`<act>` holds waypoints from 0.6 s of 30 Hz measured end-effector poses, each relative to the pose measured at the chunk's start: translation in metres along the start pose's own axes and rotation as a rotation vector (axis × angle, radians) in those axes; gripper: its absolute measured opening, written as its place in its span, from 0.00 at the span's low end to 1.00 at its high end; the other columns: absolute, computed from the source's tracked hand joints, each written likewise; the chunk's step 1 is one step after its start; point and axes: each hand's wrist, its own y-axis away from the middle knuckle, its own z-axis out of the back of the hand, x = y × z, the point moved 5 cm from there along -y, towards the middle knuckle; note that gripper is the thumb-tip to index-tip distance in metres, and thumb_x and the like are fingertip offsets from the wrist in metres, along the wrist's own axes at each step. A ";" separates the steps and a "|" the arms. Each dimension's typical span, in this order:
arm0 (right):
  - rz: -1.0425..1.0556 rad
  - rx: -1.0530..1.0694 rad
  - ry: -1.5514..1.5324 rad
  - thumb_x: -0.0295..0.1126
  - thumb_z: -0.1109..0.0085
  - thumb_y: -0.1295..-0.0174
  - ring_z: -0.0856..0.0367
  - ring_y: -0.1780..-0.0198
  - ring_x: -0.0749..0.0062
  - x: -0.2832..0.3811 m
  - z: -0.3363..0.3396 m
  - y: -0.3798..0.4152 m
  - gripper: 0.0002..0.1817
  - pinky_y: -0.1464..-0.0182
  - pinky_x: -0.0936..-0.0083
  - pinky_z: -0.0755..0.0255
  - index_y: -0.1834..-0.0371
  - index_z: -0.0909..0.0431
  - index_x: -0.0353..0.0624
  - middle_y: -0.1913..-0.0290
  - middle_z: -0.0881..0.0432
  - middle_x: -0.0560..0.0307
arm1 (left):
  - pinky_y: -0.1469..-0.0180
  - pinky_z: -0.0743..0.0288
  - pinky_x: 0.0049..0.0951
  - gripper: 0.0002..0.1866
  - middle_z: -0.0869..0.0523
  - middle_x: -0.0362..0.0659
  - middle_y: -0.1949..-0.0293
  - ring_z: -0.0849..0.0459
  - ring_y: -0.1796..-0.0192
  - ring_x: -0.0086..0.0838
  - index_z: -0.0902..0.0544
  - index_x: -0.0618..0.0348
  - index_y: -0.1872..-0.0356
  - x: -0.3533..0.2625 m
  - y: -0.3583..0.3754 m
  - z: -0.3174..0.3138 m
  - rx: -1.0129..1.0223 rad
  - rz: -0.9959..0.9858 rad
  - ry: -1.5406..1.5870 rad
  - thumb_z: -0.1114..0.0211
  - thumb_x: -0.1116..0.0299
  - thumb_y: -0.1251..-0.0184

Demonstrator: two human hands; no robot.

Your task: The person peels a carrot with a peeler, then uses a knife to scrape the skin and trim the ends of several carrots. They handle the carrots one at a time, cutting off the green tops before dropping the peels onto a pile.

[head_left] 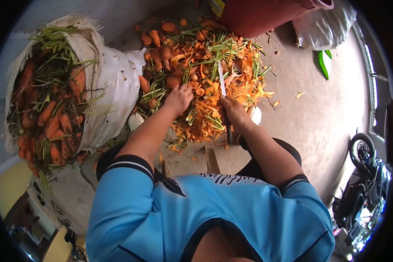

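A wide pile of carrot peels, green stalks and carrot pieces (205, 118) lies on the floor in front of me. My left hand (179, 99) reaches into the pile's left part, its fingers bent on a carrot (174, 81); part of the fingers is hard to make out. In my right hand (234, 112) is a knife (222, 78), gripped by its dark handle, with the long blade pointing away over the peels. A pink-handled tool (232, 77) rests on the pile just right of the blade.
An open white sack (113, 94) full of carrots (52, 124) and stalks lies at the left. At the back stand a red tub (260, 17) and a filled white bag (325, 27). A green leaf (323, 64) lies on the floor, and a motorcycle (362, 187) is far right.
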 end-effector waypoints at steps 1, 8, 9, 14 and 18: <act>-0.018 -0.001 0.010 0.41 0.62 0.35 0.38 0.90 0.79 -0.002 -0.001 0.000 0.15 0.87 0.81 0.45 0.68 0.34 0.41 0.88 0.35 0.63 | 0.38 0.47 0.41 0.21 0.37 0.51 0.41 0.40 0.38 0.43 0.29 0.60 0.48 -0.006 -0.009 -0.002 -0.062 -0.082 -0.157 0.47 0.66 0.43; -0.059 0.028 0.047 0.43 0.62 0.35 0.38 0.88 0.81 -0.005 -0.001 -0.002 0.16 0.84 0.83 0.44 0.68 0.34 0.41 0.87 0.35 0.64 | 0.35 0.63 0.48 0.22 0.34 0.46 0.45 0.41 0.38 0.43 0.31 0.57 0.45 0.005 -0.049 -0.026 0.191 -0.175 -0.706 0.54 0.60 0.39; -0.063 0.033 0.046 0.43 0.62 0.35 0.38 0.88 0.81 -0.006 -0.001 -0.002 0.16 0.84 0.83 0.44 0.68 0.34 0.41 0.87 0.36 0.64 | 0.35 0.63 0.48 0.21 0.32 0.46 0.47 0.40 0.39 0.42 0.29 0.57 0.46 0.006 -0.048 -0.023 0.255 -0.165 -0.694 0.53 0.61 0.39; 0.005 0.047 0.132 0.40 0.59 0.36 0.38 0.87 0.81 0.001 0.000 -0.001 0.13 0.84 0.82 0.42 0.69 0.34 0.40 0.86 0.36 0.64 | 0.40 0.44 0.40 0.15 0.27 0.45 0.52 0.28 0.48 0.37 0.21 0.58 0.56 0.017 -0.030 -0.021 0.320 -0.122 -0.433 0.48 0.66 0.42; 0.000 0.023 0.146 0.36 0.56 0.37 0.36 0.87 0.80 0.002 0.002 -0.001 0.11 0.84 0.80 0.41 0.69 0.34 0.40 0.86 0.34 0.63 | 0.53 0.30 0.36 0.13 0.20 0.47 0.63 0.21 0.59 0.39 0.21 0.59 0.59 0.046 0.003 -0.007 0.501 0.170 -0.017 0.47 0.67 0.42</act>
